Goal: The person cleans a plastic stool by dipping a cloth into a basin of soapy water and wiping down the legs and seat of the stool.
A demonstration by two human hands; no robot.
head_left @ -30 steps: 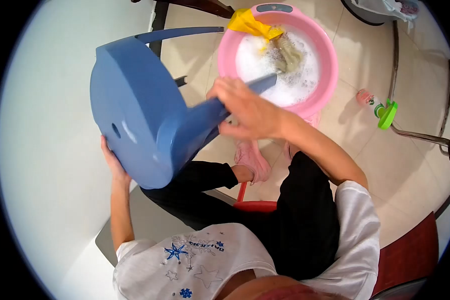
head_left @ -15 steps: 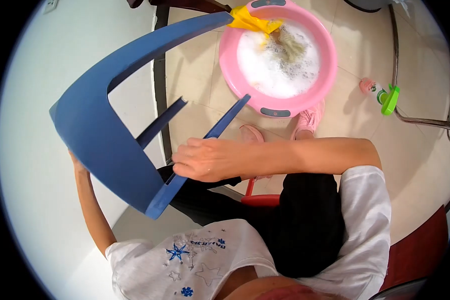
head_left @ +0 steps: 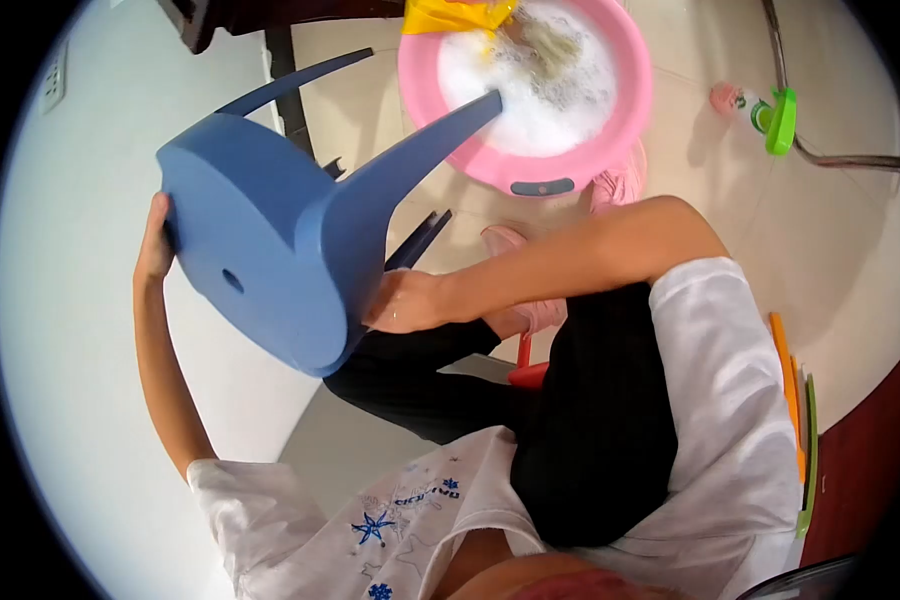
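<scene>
Both hands have turned the blue plastic stool point(head_left: 260, 240) seat-forward: left hand point(head_left: 156, 240) fingers curl around its rim, right hand point(head_left: 402, 303) wraps a leg, soapy pink basin point(head_left: 620, 110) beyond.

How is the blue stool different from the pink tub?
The blue plastic stool is held up in the air, tipped on its side, by the left hand and right hand; the round pink plastic tub sits on the floor. The stool holds nothing; the tub is full of white foam. Both look like smooth plastic.
</scene>
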